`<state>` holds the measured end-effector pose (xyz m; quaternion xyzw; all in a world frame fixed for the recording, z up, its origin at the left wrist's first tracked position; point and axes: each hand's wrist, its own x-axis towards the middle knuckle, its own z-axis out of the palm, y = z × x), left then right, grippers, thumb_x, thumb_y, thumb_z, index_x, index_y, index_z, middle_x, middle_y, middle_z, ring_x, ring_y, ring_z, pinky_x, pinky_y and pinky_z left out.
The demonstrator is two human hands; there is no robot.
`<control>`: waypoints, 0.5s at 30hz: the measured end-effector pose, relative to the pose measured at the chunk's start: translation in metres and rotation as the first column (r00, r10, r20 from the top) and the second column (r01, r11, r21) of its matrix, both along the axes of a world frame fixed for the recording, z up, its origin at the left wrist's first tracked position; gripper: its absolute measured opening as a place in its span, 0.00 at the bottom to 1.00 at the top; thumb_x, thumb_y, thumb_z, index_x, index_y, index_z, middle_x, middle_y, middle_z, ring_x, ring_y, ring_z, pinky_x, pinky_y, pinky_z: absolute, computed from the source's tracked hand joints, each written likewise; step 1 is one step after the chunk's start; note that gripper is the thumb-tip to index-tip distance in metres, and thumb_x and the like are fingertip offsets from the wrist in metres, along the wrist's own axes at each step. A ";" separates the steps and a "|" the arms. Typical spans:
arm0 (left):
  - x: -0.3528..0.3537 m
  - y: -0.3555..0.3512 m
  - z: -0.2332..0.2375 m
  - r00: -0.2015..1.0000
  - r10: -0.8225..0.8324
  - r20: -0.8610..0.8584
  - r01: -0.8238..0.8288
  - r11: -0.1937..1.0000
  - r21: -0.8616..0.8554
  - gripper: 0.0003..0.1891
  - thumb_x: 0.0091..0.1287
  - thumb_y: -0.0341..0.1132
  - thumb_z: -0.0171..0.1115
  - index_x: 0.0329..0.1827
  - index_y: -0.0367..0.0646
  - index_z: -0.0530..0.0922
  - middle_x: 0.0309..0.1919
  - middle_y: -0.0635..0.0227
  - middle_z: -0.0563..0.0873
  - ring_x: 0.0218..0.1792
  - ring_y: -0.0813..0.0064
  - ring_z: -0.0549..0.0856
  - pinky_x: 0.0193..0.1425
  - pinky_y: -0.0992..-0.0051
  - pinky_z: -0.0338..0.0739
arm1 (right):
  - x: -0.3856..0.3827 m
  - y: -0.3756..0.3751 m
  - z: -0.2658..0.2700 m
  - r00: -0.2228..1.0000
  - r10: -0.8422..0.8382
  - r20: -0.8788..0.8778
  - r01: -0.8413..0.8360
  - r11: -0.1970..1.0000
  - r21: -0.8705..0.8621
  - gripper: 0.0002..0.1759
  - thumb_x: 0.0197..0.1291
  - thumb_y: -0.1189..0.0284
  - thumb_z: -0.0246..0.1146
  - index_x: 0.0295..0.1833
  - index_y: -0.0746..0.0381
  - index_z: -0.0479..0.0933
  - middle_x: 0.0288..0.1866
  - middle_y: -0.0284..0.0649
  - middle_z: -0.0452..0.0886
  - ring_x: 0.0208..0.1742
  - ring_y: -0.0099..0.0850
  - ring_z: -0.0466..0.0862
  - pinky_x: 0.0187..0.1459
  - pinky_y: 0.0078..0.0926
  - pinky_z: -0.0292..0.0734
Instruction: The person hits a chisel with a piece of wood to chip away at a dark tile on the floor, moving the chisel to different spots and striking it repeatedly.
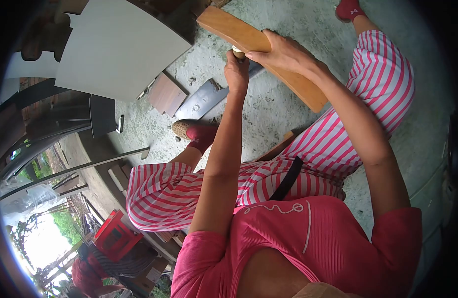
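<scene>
A long orange-brown wooden board (298,89) slants across the upper middle, above the floor. My right hand (281,51) is wrapped over its edge near the middle, thumb and fingers gripping it. Just below the board, my left hand (237,74) is closed around a small cylindrical thing with a pale band (237,50), whose end meets the board's underside edge. Most of that thing is hidden by the fingers and the board. A grey metal-like plank (201,102) lies on the floor behind my left wrist.
Large white panel (120,49) at the upper left, brownish wood piece (167,94) beside it. A thin strip (105,160) crosses the left side. Red container (116,236) and another person (90,270) at the lower left. My legs are spread around the work on the speckled floor (259,119).
</scene>
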<state>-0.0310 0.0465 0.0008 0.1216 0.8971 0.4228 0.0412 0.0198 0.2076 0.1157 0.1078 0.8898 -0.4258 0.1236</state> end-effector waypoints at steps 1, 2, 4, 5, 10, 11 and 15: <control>0.002 -0.001 -0.001 1.000 0.027 0.014 -0.027 0.999 -0.020 0.14 0.60 0.33 0.63 0.44 0.41 0.68 0.32 0.51 0.84 0.36 0.50 0.83 0.39 0.59 0.75 | 0.001 0.003 -0.002 1.000 0.001 -0.003 -0.001 1.000 0.001 0.43 0.48 0.40 0.62 0.55 0.69 0.71 0.41 0.54 0.80 0.43 0.41 0.83 0.44 0.35 0.76; 0.004 -0.004 -0.003 0.999 0.040 0.013 -0.040 0.999 -0.021 0.15 0.59 0.33 0.64 0.43 0.40 0.68 0.32 0.50 0.83 0.36 0.49 0.83 0.40 0.59 0.75 | 0.002 0.004 -0.007 0.999 0.002 -0.036 -0.003 0.999 -0.041 0.43 0.48 0.40 0.62 0.54 0.70 0.71 0.40 0.54 0.80 0.43 0.41 0.82 0.44 0.34 0.75; 0.000 -0.006 -0.004 0.997 0.049 0.058 -0.049 0.999 -0.002 0.15 0.58 0.32 0.64 0.43 0.40 0.67 0.32 0.50 0.83 0.37 0.48 0.83 0.40 0.59 0.74 | 0.003 0.006 0.005 0.985 -0.056 -0.164 0.031 0.988 -0.148 0.44 0.49 0.38 0.61 0.52 0.70 0.71 0.39 0.52 0.80 0.42 0.39 0.81 0.44 0.32 0.74; 0.000 -0.010 -0.004 0.993 0.055 0.108 -0.057 0.998 0.011 0.15 0.58 0.32 0.64 0.43 0.40 0.67 0.32 0.49 0.83 0.37 0.47 0.83 0.40 0.59 0.74 | 0.000 0.008 0.008 0.930 -0.125 -0.345 0.032 0.964 -0.263 0.44 0.50 0.37 0.59 0.52 0.70 0.72 0.40 0.50 0.80 0.44 0.37 0.80 0.45 0.31 0.74; 0.004 -0.009 -0.001 0.997 0.045 0.064 -0.044 0.999 -0.011 0.16 0.57 0.29 0.64 0.44 0.40 0.67 0.33 0.48 0.83 0.37 0.46 0.82 0.40 0.58 0.74 | -0.005 0.014 0.023 0.906 -0.241 -0.347 0.092 0.915 -0.394 0.42 0.50 0.42 0.62 0.54 0.70 0.68 0.41 0.51 0.79 0.43 0.36 0.80 0.43 0.31 0.75; 0.006 -0.009 0.001 0.997 0.040 0.059 -0.040 0.999 -0.003 0.16 0.57 0.29 0.64 0.44 0.40 0.67 0.33 0.48 0.83 0.37 0.46 0.82 0.40 0.58 0.74 | 0.000 0.012 0.009 0.958 -0.141 -0.248 0.073 0.962 -0.264 0.46 0.49 0.37 0.59 0.57 0.70 0.70 0.45 0.51 0.79 0.48 0.39 0.80 0.50 0.33 0.73; -0.001 -0.001 -0.001 0.996 0.067 0.063 -0.071 0.995 0.067 0.16 0.58 0.30 0.64 0.44 0.40 0.66 0.33 0.48 0.83 0.37 0.46 0.83 0.39 0.58 0.74 | -0.001 0.002 -0.002 0.999 0.050 0.009 -0.050 0.998 -0.048 0.46 0.46 0.37 0.60 0.52 0.71 0.71 0.40 0.53 0.80 0.43 0.41 0.81 0.45 0.35 0.75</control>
